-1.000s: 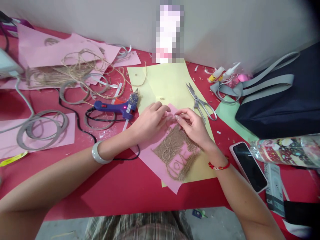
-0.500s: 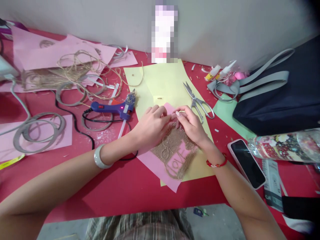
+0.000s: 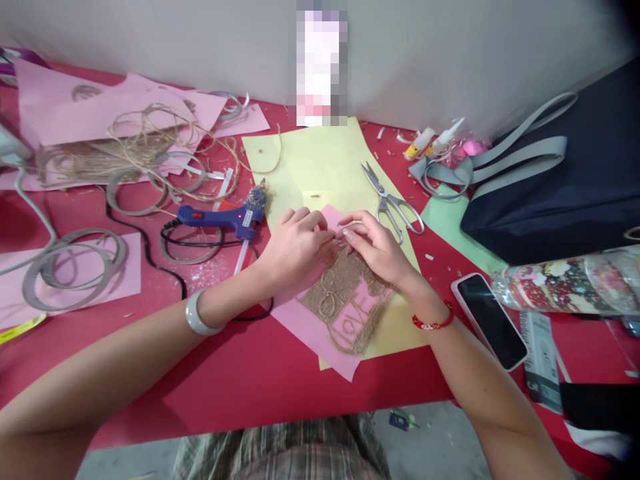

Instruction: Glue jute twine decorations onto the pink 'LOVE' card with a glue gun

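Observation:
A brown twine panel (image 3: 345, 275) with a twine bow and the word LOVE on pink lies on pink paper (image 3: 313, 327). My left hand (image 3: 297, 248) is over its upper left part, fingers curled and fingertips pinched together. From the other side my right hand (image 3: 376, 250) reaches in, thumb and fingers also pinched, its tips almost meeting those of my left. Whatever small thing is between the fingertips is too fine to make out. Yellow paper (image 3: 325, 157) lies beneath the pink sheet.
Left of my hands lies a blue glue gun (image 3: 220, 219) with its switch lit, near loose twine (image 3: 150, 127) and grey tape rings (image 3: 75, 267). Scissors (image 3: 393, 203) rest on the right; beyond are a phone (image 3: 490, 320), a bottle (image 3: 565, 283) and a dark bag (image 3: 550, 207).
Both hands stay at the top of the panel, their fingertips shifting slightly. The whole view has moved a little, so the table things appear slightly further left.

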### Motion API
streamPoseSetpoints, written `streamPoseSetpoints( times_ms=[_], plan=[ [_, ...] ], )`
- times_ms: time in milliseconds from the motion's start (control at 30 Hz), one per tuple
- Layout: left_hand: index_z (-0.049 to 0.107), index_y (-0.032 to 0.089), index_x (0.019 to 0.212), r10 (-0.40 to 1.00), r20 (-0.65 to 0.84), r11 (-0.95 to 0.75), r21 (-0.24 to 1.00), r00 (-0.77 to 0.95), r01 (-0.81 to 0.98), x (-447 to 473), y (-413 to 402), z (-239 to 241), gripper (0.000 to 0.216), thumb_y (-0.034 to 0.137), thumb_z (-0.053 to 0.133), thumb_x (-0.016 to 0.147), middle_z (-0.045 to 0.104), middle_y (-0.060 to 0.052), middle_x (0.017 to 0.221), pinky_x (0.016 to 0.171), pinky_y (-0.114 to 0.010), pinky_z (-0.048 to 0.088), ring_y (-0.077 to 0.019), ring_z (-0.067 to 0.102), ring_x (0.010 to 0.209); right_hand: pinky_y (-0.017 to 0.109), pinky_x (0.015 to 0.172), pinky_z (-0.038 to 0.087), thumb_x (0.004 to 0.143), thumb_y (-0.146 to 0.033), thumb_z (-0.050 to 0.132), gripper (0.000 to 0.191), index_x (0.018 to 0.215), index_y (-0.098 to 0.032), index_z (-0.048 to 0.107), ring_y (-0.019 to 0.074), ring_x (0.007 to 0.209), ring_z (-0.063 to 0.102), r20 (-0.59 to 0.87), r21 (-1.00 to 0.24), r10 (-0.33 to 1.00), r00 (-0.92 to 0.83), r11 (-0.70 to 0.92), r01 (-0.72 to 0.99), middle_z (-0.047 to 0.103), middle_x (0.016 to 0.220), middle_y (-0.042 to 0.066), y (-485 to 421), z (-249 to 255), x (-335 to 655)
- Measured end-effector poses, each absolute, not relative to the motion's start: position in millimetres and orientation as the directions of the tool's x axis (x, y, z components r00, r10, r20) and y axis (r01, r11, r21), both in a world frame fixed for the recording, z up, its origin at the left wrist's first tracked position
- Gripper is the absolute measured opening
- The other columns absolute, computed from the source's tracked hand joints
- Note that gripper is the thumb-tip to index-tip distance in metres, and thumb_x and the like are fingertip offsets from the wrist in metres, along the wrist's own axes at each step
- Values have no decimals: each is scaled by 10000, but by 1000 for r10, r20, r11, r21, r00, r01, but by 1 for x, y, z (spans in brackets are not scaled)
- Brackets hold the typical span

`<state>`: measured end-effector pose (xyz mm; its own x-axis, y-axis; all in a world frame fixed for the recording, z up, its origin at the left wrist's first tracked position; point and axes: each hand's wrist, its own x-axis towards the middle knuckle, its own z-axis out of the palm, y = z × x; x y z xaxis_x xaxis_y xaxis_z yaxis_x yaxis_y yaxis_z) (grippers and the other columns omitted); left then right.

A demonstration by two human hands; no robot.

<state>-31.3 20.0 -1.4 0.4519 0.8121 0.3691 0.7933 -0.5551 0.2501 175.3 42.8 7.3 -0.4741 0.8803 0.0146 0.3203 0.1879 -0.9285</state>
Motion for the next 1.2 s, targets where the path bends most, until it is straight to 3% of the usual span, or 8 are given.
streamPoseSetpoints(
  times_ms=[100, 233, 567, 933, 1200],
  plan=[
    [817, 194, 967, 806, 371, -566, 251, 462, 786, -34, 21, -2, 217, 289, 630, 1023, 724, -99, 992, 782, -382, 417, -251, 603, 896, 314, 721, 534, 1028, -411, 600, 211, 1137, -230, 599, 157, 771, 685, 9, -926, 882, -471, 185, 330, 756, 1007, 44, 44, 6, 176],
    [818, 200, 969, 790, 419, -582, 281, 447, 763, -36, 22, -4, 218, 294, 629, 1024, 726, -93, 963, 775, -368, 423, -241, 616, 891, 318, 784, 560, 984, -356, 668, 175, 1088, -217, 643, 184, 903, 711, 69, -920, 894, -442, 229, 318, 748, 1048, 64, 47, 2, 176],
    [815, 193, 933, 795, 467, -551, 293, 386, 781, -40, 23, -8, 136, 264, 708, 976, 731, -60, 905, 723, -362, 416, -218, 624, 795, 289, 683, 497, 953, -223, 711, 43, 918, -206, 692, 158, 749, 637, 225, -762, 855, -467, 453, 462, 703, 888, 29, 47, -2, 171],
    [811, 184, 919, 797, 443, -559, 289, 410, 777, -40, 22, -9, 176, 280, 678, 982, 727, -79, 918, 738, -377, 451, -232, 630, 806, 281, 667, 470, 910, -156, 743, 82, 854, -196, 697, 149, 706, 591, 209, -767, 884, -419, 414, 491, 655, 835, 15, 47, -4, 167],
    [716, 159, 1017, 864, 396, -473, 430, 310, 769, -38, 20, -3, 166, 290, 730, 916, 695, -86, 963, 751, -362, 499, -231, 650, 829, 291, 654, 470, 898, -170, 768, 50, 904, -195, 726, 152, 695, 577, 223, -767, 883, -412, 420, 486, 668, 872, 28, 48, -9, 166]
  ],
)
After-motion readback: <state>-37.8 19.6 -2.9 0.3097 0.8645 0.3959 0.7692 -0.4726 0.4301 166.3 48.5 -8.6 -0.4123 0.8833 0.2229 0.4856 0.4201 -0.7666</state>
